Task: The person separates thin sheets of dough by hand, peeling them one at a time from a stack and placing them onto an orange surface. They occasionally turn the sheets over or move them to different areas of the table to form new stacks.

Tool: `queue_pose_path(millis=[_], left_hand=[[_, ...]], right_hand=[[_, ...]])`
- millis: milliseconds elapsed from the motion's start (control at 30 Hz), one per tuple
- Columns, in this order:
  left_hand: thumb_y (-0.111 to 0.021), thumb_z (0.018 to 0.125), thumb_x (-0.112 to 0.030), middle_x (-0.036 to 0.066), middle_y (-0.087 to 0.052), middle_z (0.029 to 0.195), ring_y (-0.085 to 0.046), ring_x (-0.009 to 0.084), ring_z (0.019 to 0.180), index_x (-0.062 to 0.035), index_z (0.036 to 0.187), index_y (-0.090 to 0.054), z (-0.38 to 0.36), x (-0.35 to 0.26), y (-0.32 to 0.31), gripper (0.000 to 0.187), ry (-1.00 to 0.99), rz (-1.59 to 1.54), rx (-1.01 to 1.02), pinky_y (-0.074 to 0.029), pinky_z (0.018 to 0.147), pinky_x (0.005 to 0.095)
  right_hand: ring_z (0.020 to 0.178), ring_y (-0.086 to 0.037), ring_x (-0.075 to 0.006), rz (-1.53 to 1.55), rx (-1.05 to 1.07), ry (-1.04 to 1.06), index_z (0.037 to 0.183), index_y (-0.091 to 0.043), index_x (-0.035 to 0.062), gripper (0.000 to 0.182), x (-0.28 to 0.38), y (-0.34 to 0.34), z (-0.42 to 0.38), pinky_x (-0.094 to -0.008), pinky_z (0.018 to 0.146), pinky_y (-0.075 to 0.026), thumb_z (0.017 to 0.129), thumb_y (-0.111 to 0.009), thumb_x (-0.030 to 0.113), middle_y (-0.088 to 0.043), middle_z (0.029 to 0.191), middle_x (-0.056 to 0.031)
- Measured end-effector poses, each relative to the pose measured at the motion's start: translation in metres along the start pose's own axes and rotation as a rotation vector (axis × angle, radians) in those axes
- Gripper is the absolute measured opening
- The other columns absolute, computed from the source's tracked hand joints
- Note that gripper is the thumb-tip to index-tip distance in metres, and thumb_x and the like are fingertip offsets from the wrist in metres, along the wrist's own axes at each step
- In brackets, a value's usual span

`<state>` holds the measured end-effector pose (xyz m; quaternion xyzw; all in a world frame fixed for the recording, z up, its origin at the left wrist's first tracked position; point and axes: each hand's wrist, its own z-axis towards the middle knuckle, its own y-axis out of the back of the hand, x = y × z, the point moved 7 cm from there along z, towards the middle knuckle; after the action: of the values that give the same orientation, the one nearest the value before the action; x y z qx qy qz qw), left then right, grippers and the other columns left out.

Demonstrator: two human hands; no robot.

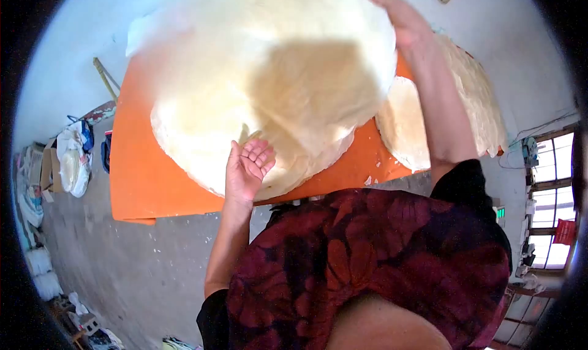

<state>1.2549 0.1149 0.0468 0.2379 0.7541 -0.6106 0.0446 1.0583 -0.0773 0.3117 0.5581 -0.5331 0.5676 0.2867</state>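
A large, thin, pale round sheet (214, 50) fills the upper middle of the view, raised close to the camera, with a shadow across it. Beneath it, similar pale sheets (184, 157) lie on an orange-covered table (131, 160). My left hand (250, 166) is palm up with its fingers apart, near the lower edge of the sheets, and holds nothing. At the raised sheet's right edge is my right hand (401, 19), its thumb or a finger stretched along the rim; its grip is partly hidden.
More pale sheets (404, 123) lie on the table's right side, beside a tall stack (468, 93). Small flakes are scattered on the orange cover and grey floor (153, 252). Boxes and bags (73, 157) stand at the left; windows (551, 191) are at the right.
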Motion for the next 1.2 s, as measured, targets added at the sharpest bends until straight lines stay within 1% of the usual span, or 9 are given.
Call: queue_pose_path(millis=[133, 233, 367, 600, 700, 800, 900, 1033, 1200], left_hand=[[-0.05, 0.081, -0.047, 0.018, -0.023, 0.135, -0.031, 0.0241, 0.12, -0.002, 0.134, -0.005, 0.001, -0.002, -0.007, 0.083, -0.158, 0.463, -0.12, -0.03, 0.094, 0.0366], [-0.064, 0.07, -0.047, 0.027, -0.017, 0.134, -0.024, 0.0353, 0.123, 0.0017, 0.133, -0.005, -0.023, -0.001, -0.044, 0.1, -0.54, 1.587, -0.32, -0.023, 0.098, 0.0435], [-0.073, 0.057, -0.039, 0.038, -0.013, 0.129, -0.017, 0.0487, 0.121, 0.0071, 0.129, -0.017, -0.016, 0.023, -0.063, 0.102, -0.624, 1.955, -0.246, -0.017, 0.1, 0.0494], [-0.052, 0.082, -0.014, 0.022, -0.044, 0.119, -0.045, 0.0303, 0.11, 0.0085, 0.116, -0.04, -0.008, -0.017, -0.033, 0.042, -0.661, 1.511, -0.171, -0.037, 0.09, 0.0355], [-0.044, 0.088, -0.014, 0.015, -0.051, 0.11, -0.052, 0.0248, 0.099, 0.0054, 0.109, -0.047, -0.028, -0.037, -0.014, 0.029, -0.127, 1.047, -0.47, -0.041, 0.085, 0.0334], [-0.039, 0.091, -0.018, 0.011, -0.051, 0.11, -0.051, 0.0223, 0.099, -0.0003, 0.113, -0.044, -0.041, -0.047, 0.022, 0.029, -0.323, 0.142, -0.455, -0.042, 0.085, 0.0364], [-0.037, 0.091, -0.02, 0.011, -0.049, 0.113, -0.05, 0.023, 0.102, 0.0002, 0.117, -0.038, -0.06, -0.032, 0.057, 0.033, -0.277, -0.109, -0.644, -0.041, 0.088, 0.0393], [-0.035, 0.092, -0.02, 0.012, -0.044, 0.12, -0.045, 0.0244, 0.11, -0.0002, 0.117, -0.037, -0.071, -0.011, 0.098, 0.032, -0.233, -0.115, -0.652, -0.04, 0.091, 0.0416], [-0.049, 0.084, -0.039, 0.012, -0.059, 0.07, -0.058, 0.0187, 0.056, 0.0008, 0.086, -0.054, -0.094, -0.013, 0.058, 0.04, 0.133, 0.672, -0.623, -0.045, 0.047, 0.0274]], right_hand=[[0.101, -0.052, -0.0233, 0.116, -0.182, -0.182, 0.115, -0.046, -0.0018, 0.039, -0.101, 0.053, -0.006, -0.0355, 0.088, -0.042, 0.083, -0.055, 0.019, -0.051, 0.115, -0.0129], [0.1, -0.053, -0.0233, 0.138, -0.258, -0.271, 0.112, -0.048, -0.0022, 0.037, -0.13, 0.05, -0.012, -0.0347, 0.087, -0.043, 0.083, -0.055, 0.02, -0.053, 0.113, -0.0125], [0.1, -0.053, -0.0221, 0.086, -0.329, -0.294, 0.109, -0.049, -0.0031, 0.036, -0.116, 0.025, -0.002, -0.0342, 0.086, -0.044, 0.083, -0.055, 0.021, -0.054, 0.111, -0.0125], [0.099, -0.053, -0.0197, -0.216, 0.009, 0.066, 0.115, -0.045, 0.0004, 0.046, -0.029, -0.023, 0.013, -0.0347, 0.085, -0.043, 0.078, -0.062, 0.022, -0.053, 0.109, -0.0109], [0.091, -0.056, -0.0242, -0.247, -0.161, 0.226, 0.109, -0.048, -0.0028, 0.036, -0.002, -0.012, 0.02, -0.0359, 0.077, -0.048, 0.079, -0.059, 0.015, -0.056, 0.103, -0.0135], [0.09, -0.056, -0.0245, -0.24, -0.095, 0.364, 0.109, -0.048, -0.0046, 0.032, 0.016, -0.008, 0.013, -0.0336, 0.079, -0.047, 0.081, -0.055, 0.012, -0.056, 0.103, -0.0143], [0.107, -0.046, -0.0182, -0.289, -0.192, 0.036, 0.116, -0.042, -0.0016, 0.053, 0.015, 0.009, 0.003, -0.0315, 0.084, -0.043, 0.074, -0.067, 0.02, -0.046, 0.117, -0.0117], [0.096, -0.054, -0.0192, -0.179, -0.196, -0.072, 0.108, -0.05, -0.0015, 0.037, 0.013, 0.048, 0.022, -0.0326, 0.081, -0.046, 0.08, -0.059, 0.021, -0.054, 0.11, -0.0115], [0.087, -0.057, -0.0261, -0.071, -0.25, 0.042, 0.105, -0.051, -0.003, 0.028, 0.035, 0.045, 0.01, -0.0374, 0.076, -0.049, 0.084, -0.051, 0.015, -0.058, 0.099, -0.0154]])
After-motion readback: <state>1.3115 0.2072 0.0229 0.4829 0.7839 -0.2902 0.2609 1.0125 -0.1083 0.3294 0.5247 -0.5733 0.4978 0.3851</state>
